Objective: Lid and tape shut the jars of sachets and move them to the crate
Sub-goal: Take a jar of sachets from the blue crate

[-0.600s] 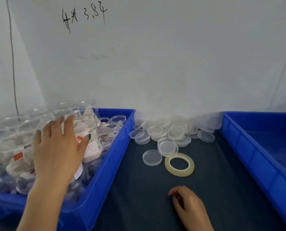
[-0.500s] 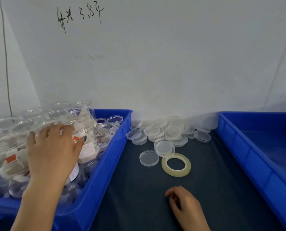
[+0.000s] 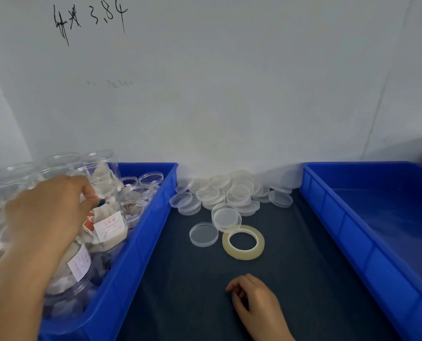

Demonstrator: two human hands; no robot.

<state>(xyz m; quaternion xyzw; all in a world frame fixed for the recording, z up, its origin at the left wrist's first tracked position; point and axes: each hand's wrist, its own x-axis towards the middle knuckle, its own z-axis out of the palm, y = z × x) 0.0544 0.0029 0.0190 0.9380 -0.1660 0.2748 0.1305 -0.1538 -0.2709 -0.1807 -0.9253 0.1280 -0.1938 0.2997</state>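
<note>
Several clear plastic jars of white sachets [image 3: 107, 225] fill a blue crate [image 3: 141, 239] on the left. My left hand [image 3: 45, 212] reaches into that crate and grips the top of one jar, fingers curled over its rim. A heap of clear round lids [image 3: 232, 193] lies by the wall, with one lid [image 3: 203, 234] apart from it. Beside that lid a roll of clear tape [image 3: 243, 241] lies flat on the dark mat. My right hand [image 3: 256, 306] rests on the mat below the tape, fingers loosely curled, holding nothing.
A second blue crate [image 3: 353, 232] stands on the right, its visible floor bare. A white wall with handwritten marks closes the back. The dark mat [image 3: 192, 291] runs between the two crates.
My left hand's fingers have curled down over the jar's top, from lying spread on it. The view has shifted slightly left. My right hand stays on the mat.
</note>
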